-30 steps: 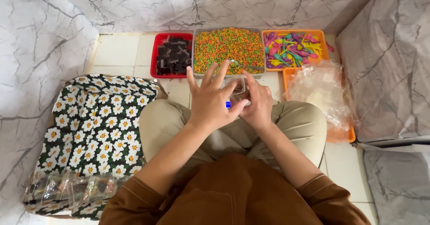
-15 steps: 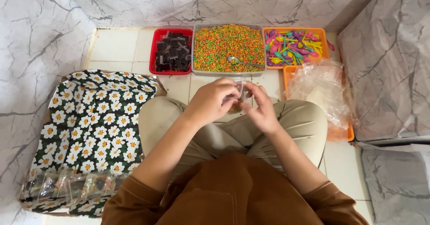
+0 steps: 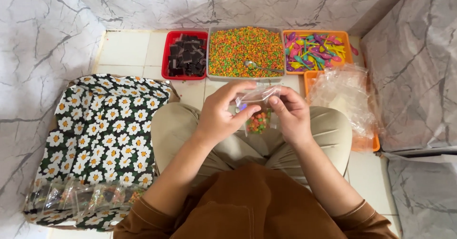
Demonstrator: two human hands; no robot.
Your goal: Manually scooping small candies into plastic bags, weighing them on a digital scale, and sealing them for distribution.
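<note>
Head view shows both hands lowered from where they were a second ago, now held over the lap instead of up against the trays, and the small clear bag (image 3: 258, 109) has become plain to see: it hangs between them with a clump of orange and green pellets (image 3: 259, 122) settled in its bottom. The left hand (image 3: 220, 113) has its fingers (image 3: 239, 87) closed on the bag's upper edge and the right hand (image 3: 291, 112) pinches the same edge from the other side, so the work looks to have passed from filling to handling the bag's mouth. A spoon (image 3: 259, 67) lies in the pellet tray (image 3: 245, 52), untouched. Beside that tray stand a red tray of dark blocks (image 3: 185, 54) and an orange tray of coloured plastic spoons (image 3: 315, 51); a heap of clear bags (image 3: 345, 95) lies at the right. All rest on a pale tiled floor (image 3: 124, 48) hemmed by marble-patterned sheeting (image 3: 43, 44). A daisy-print cloth (image 3: 102, 129) at the left carries filled packets (image 3: 81, 197).
</note>
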